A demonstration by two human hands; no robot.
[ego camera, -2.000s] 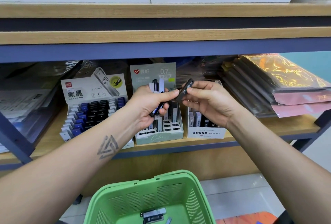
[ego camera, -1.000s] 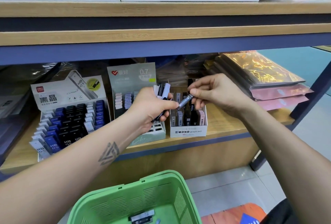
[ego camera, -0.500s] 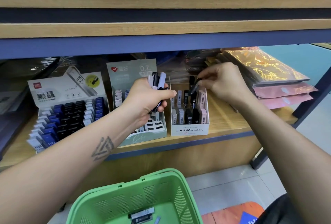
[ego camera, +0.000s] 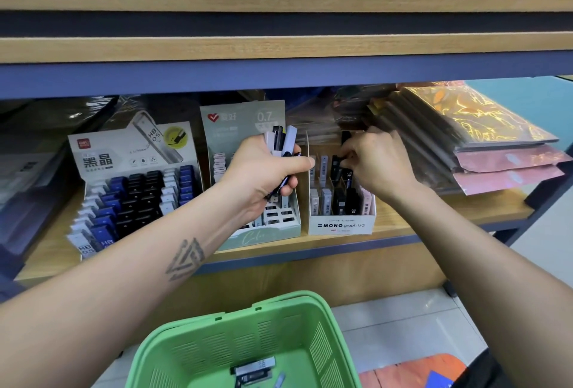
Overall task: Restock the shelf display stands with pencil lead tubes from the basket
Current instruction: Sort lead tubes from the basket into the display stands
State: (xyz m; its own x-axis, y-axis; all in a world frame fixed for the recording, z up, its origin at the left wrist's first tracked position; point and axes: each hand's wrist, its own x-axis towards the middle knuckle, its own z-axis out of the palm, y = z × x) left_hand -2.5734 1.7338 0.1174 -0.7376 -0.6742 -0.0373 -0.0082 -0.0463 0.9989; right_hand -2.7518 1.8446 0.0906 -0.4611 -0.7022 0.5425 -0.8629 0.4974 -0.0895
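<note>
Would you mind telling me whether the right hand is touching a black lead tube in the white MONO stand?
Touching: the head view shows the right hand pinching a black lead tube over the white MONO stand.

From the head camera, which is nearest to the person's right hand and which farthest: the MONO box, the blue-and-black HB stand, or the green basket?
1. MONO box: directly under the right hand, whose fingers reach into it.
2. Blue-and-black HB stand: far left on the same shelf.
3. Green basket: down below the shelf, nearest the camera.

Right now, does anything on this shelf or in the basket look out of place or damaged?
Nothing stands out. The display stands sit upright, a few tubes lie loose in the green basket, and both hands work normally.
</note>
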